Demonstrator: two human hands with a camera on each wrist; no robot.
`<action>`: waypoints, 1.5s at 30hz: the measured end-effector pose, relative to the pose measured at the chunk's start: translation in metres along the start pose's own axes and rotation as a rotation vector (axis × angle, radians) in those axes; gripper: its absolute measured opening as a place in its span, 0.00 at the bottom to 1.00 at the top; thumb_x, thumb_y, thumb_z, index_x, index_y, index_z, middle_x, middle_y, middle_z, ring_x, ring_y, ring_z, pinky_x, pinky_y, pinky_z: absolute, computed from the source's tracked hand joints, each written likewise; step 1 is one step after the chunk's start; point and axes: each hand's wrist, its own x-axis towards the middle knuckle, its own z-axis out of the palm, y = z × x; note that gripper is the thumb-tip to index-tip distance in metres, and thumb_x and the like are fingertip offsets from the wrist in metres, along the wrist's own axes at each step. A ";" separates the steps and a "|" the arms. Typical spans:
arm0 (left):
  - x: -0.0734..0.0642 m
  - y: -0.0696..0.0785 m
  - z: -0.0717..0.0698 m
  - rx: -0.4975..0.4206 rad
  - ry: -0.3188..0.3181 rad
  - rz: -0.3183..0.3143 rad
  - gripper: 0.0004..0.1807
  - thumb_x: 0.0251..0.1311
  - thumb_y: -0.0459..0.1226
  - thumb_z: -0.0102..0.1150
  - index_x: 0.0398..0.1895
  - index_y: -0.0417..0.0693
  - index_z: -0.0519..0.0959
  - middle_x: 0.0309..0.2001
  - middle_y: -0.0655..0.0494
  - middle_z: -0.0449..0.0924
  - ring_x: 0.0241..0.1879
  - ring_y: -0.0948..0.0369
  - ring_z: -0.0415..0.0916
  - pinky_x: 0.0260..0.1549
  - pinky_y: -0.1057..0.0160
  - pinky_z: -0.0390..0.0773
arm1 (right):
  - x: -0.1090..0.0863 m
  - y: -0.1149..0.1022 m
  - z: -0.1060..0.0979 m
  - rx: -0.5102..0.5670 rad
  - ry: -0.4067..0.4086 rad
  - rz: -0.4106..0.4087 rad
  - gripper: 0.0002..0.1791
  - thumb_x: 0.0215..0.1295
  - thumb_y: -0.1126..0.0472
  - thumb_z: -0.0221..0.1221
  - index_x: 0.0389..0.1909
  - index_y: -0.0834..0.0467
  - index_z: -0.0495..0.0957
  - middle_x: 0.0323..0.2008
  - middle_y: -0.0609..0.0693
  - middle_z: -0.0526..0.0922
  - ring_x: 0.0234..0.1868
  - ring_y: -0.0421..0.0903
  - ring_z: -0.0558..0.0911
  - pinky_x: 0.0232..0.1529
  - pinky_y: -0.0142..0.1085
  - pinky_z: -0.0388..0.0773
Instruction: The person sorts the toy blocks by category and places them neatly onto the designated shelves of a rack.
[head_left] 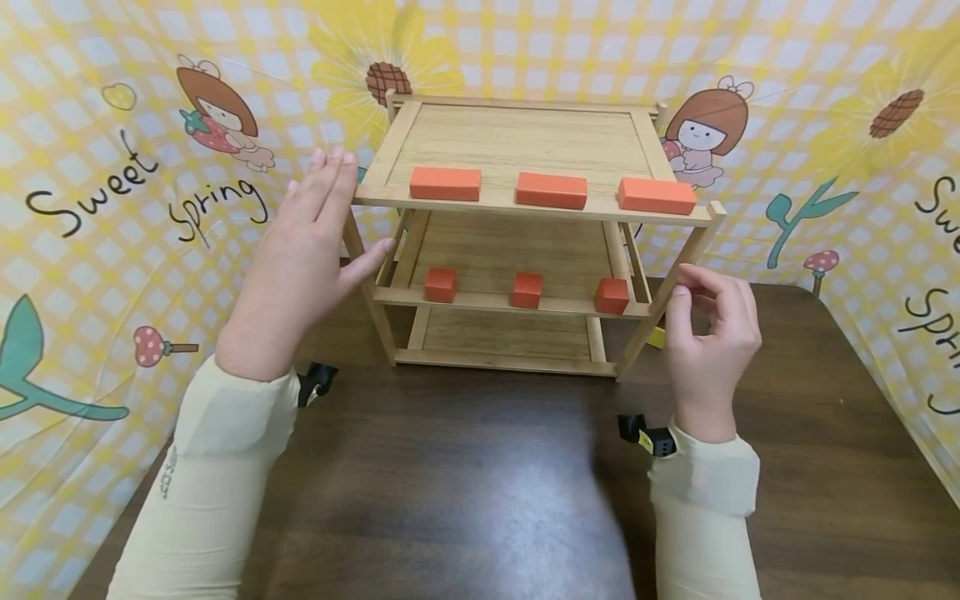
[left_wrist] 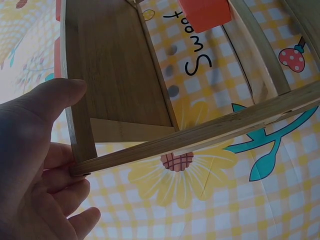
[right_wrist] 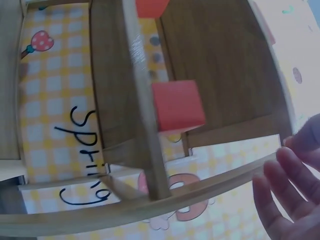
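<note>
A three-tier wooden shelf [head_left: 525, 150] stands on the dark table. My left hand [head_left: 300, 233] is at its top left corner, fingers stretched upward and thumb spread toward the front. In the left wrist view, the thumb overlaps the shelf's rail [left_wrist: 82, 132] and the fingertips lie at the corner. Beside the right upright [right_wrist: 220, 186], my right hand [head_left: 716, 333] has loosely bent fingers, thumb and index tips close together at the post. Along the front of the top tier lie three orange blocks [head_left: 551, 191], long sides facing me. Three red-orange blocks [head_left: 527, 290] sit on the middle tier's front edge.
A yellow object [head_left: 656, 337] partly shows behind the shelf's right leg. Checked yellow cloth [head_left: 300, 50] with printed flowers and figures hangs behind and at both sides. The brown table [head_left: 465, 467] extends in front of the shelf. Each wrist wears a small black device [head_left: 645, 435].
</note>
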 end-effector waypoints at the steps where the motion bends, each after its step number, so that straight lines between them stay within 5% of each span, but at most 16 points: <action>1: 0.000 0.000 0.000 0.000 0.001 0.000 0.46 0.66 0.43 0.67 0.79 0.36 0.55 0.77 0.37 0.55 0.79 0.48 0.46 0.74 0.41 0.51 | 0.000 0.002 0.000 0.000 0.014 0.013 0.10 0.64 0.71 0.58 0.41 0.72 0.85 0.35 0.58 0.81 0.42 0.36 0.78 0.45 0.26 0.79; 7: -0.001 -0.001 0.001 -0.003 0.004 -0.002 0.46 0.66 0.43 0.67 0.79 0.36 0.55 0.77 0.37 0.55 0.79 0.47 0.46 0.74 0.41 0.51 | -0.001 0.013 0.001 -0.007 0.093 0.076 0.10 0.65 0.71 0.57 0.40 0.73 0.84 0.34 0.33 0.75 0.40 0.36 0.77 0.42 0.26 0.78; 20: 0.000 -0.001 0.002 -0.001 0.007 -0.005 0.45 0.66 0.44 0.67 0.79 0.36 0.55 0.77 0.38 0.54 0.79 0.46 0.47 0.74 0.41 0.51 | -0.012 0.054 0.008 -0.065 0.082 0.211 0.10 0.65 0.68 0.57 0.41 0.72 0.82 0.35 0.47 0.79 0.36 0.31 0.76 0.39 0.23 0.75; 30: 0.000 -0.001 0.003 -0.006 0.006 -0.007 0.45 0.66 0.44 0.67 0.79 0.36 0.55 0.77 0.38 0.54 0.79 0.47 0.47 0.74 0.42 0.50 | -0.025 0.083 0.004 -0.205 -0.021 0.352 0.11 0.68 0.66 0.58 0.45 0.69 0.81 0.34 0.32 0.72 0.34 0.29 0.74 0.39 0.25 0.73; 37: 0.001 -0.001 0.003 -0.017 0.008 -0.007 0.45 0.66 0.43 0.67 0.79 0.36 0.56 0.77 0.38 0.54 0.79 0.47 0.47 0.74 0.42 0.50 | -0.030 0.099 0.001 -0.309 -0.102 0.502 0.12 0.67 0.65 0.60 0.47 0.69 0.80 0.41 0.56 0.81 0.36 0.33 0.75 0.42 0.22 0.70; 45: 0.001 -0.002 0.002 -0.017 0.022 0.005 0.45 0.65 0.43 0.67 0.79 0.36 0.55 0.77 0.38 0.54 0.78 0.46 0.47 0.74 0.42 0.50 | -0.030 0.103 -0.001 -0.360 -0.178 0.700 0.22 0.66 0.59 0.66 0.54 0.68 0.77 0.47 0.60 0.82 0.48 0.51 0.81 0.47 0.31 0.72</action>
